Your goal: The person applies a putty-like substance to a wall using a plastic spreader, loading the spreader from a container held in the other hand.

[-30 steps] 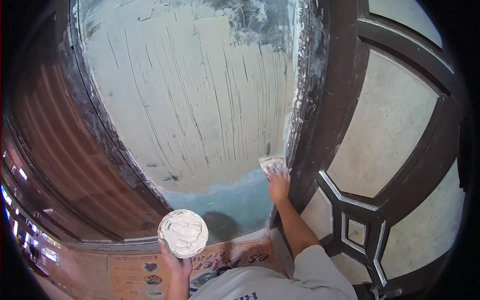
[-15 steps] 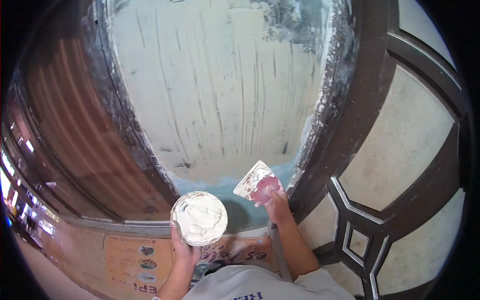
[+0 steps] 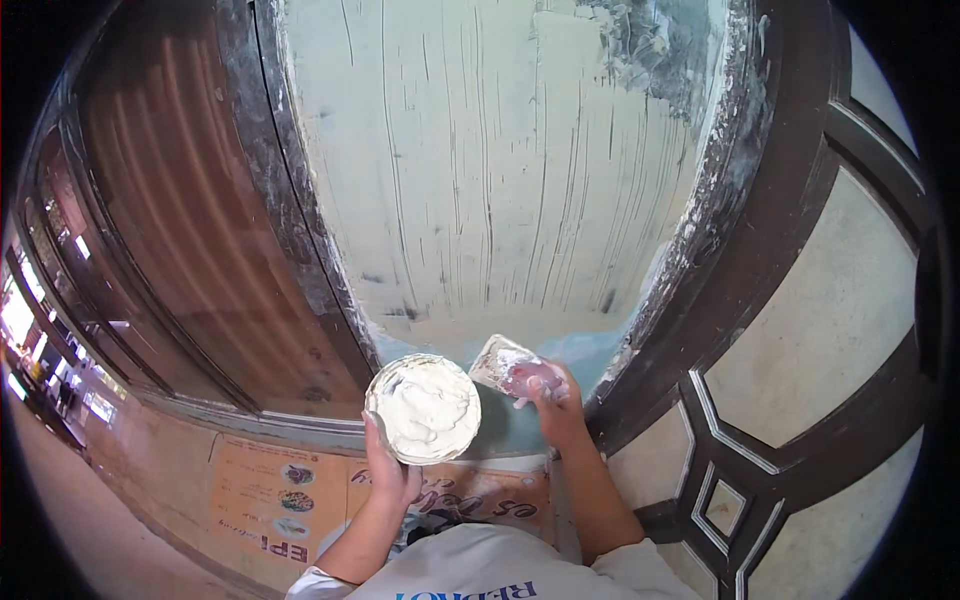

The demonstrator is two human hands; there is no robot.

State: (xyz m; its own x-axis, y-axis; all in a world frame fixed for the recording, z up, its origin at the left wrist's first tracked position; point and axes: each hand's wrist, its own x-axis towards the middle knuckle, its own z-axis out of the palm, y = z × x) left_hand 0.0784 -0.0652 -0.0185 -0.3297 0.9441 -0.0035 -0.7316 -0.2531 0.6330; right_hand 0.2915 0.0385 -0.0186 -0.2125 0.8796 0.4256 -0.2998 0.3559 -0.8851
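Observation:
My left hand [image 3: 392, 462] grips a round tub of white putty [image 3: 424, 410] by its near left side, with the thick paste facing up. Just right of it, my right hand [image 3: 556, 402] is closed on a putty spreader [image 3: 492, 362], a flat squarish blade with a pinkish grip, smeared with white paste. The blade's edge is close to the tub's right rim; whether they touch I cannot tell. Beyond both hands rises a pale panel [image 3: 480, 180] coated with filler and scored by long dark streaks. A darker bare patch [image 3: 655, 50] shows at its upper right.
A dark, white-smeared frame [image 3: 300, 220] borders the panel on the left, beside a brown curtained window [image 3: 180, 230]. To the right stands a dark wooden lattice with pale panels [image 3: 790, 300]. An orange printed sheet [image 3: 260, 490] lies on the floor by my feet.
The view has shifted, so the panel appears farther right. The tub has come up and right in the picture, nearer the spreader. The spreader's blade has tilted; both hands keep their hold.

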